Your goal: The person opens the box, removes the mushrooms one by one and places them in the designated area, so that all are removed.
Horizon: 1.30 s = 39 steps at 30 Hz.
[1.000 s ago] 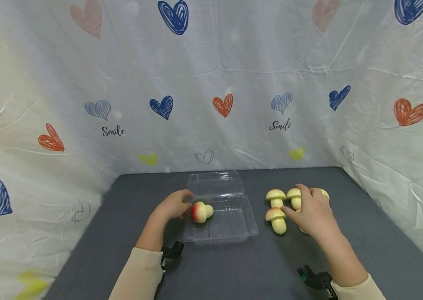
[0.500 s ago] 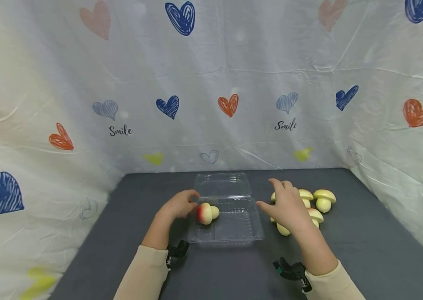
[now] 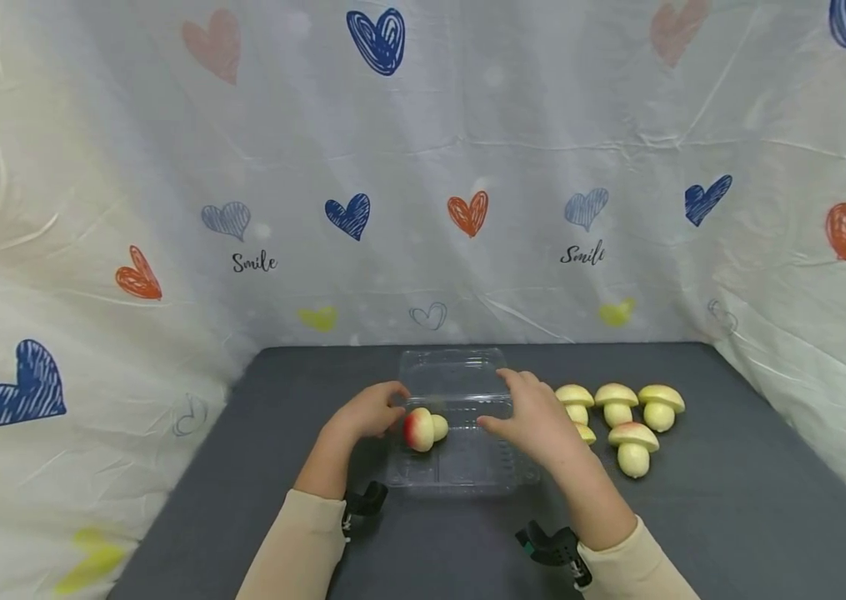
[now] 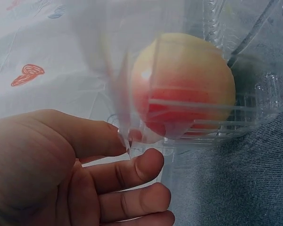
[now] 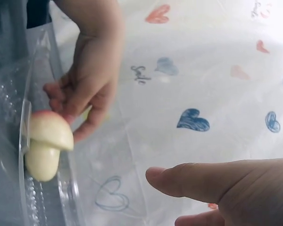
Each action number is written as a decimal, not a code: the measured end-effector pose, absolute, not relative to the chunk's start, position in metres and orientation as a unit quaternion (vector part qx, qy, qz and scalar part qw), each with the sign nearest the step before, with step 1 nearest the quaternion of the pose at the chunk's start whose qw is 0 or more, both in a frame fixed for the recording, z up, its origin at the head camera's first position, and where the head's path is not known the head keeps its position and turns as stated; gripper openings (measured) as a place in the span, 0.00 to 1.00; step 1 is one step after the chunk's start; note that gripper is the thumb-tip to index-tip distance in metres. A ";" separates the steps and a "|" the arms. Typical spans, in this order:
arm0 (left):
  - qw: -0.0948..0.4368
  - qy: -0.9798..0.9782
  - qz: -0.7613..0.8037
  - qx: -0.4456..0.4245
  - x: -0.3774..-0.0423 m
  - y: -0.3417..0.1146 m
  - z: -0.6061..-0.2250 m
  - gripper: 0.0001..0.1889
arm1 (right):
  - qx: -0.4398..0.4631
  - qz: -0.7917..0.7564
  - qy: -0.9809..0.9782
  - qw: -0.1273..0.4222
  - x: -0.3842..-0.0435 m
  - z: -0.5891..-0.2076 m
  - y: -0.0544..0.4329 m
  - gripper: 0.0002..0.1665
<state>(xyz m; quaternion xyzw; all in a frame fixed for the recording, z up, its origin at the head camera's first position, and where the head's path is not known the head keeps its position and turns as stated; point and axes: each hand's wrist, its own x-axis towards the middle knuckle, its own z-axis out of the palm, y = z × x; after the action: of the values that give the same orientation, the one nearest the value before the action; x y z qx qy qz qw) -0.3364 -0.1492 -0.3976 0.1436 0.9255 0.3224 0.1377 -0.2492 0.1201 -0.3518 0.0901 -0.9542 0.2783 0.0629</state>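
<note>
A hinged clear plastic container [image 3: 460, 471] lies on the table, its lid [image 3: 453, 368] laid back toward the curtain. One toy mushroom [image 3: 423, 430], pale yellow with a red-tinted cap, lies on its side in the container's left part. My left hand [image 3: 368, 412] pinches the container's left rim between thumb and forefinger, as the left wrist view shows. Over the container's right side, my right hand [image 3: 538, 421] holds nothing, thumb and forefinger spread apart in the right wrist view. Right of this hand stand several more mushrooms [image 3: 633, 450], one partly hidden behind it.
The dark grey table [image 3: 723, 508] carries everything. Behind and beside it hangs a white curtain [image 3: 392, 275] printed with hearts. Each wrist wears a black camera mount, such as the right mount [image 3: 553, 546].
My right hand has moved left from over the mushrooms to the container's right side. The left hand stays at the left rim. The whole scene has shifted slightly rightward in the head view.
</note>
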 end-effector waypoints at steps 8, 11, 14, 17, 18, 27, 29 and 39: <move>0.134 0.927 0.320 0.143 -0.337 -0.150 -0.398 0.17 | 0.105 0.279 -0.953 0.048 -0.256 -0.361 0.094 0.47; 0.132 0.927 0.320 0.146 -0.338 -0.150 -0.399 0.17 | 0.114 0.277 -0.953 0.043 -0.260 -0.367 0.087 0.47; 0.129 0.928 0.319 0.146 -0.337 -0.151 -0.399 0.17 | 0.121 0.279 -0.952 0.040 -0.263 -0.372 0.080 0.45; 0.127 0.929 0.317 0.143 -0.336 -0.151 -0.399 0.16 | 0.130 0.282 -0.950 0.036 -0.266 -0.377 0.074 0.44; 0.127 0.929 0.316 0.142 -0.336 -0.151 -0.398 0.16 | 0.131 0.284 -0.949 0.033 -0.267 -0.378 0.072 0.44; 0.130 0.926 0.322 0.149 -0.337 -0.152 -0.400 0.16 | 0.153 0.282 -0.947 0.020 -0.269 -0.390 0.060 0.44; 0.129 0.926 0.321 0.150 -0.337 -0.152 -0.399 0.16 | 0.160 0.280 -0.947 0.021 -0.270 -0.393 0.058 0.44; 0.126 0.927 0.315 0.158 -0.338 -0.151 -0.400 0.16 | 0.237 0.260 -0.935 0.031 -0.271 -0.413 0.048 0.43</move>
<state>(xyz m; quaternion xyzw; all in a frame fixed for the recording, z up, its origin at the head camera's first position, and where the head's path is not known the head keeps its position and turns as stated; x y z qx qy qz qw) -0.3382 -0.1509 -0.3999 0.1581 0.9271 0.3155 0.1262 -0.2712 0.0479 -0.4127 0.2370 -0.9355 0.2604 0.0311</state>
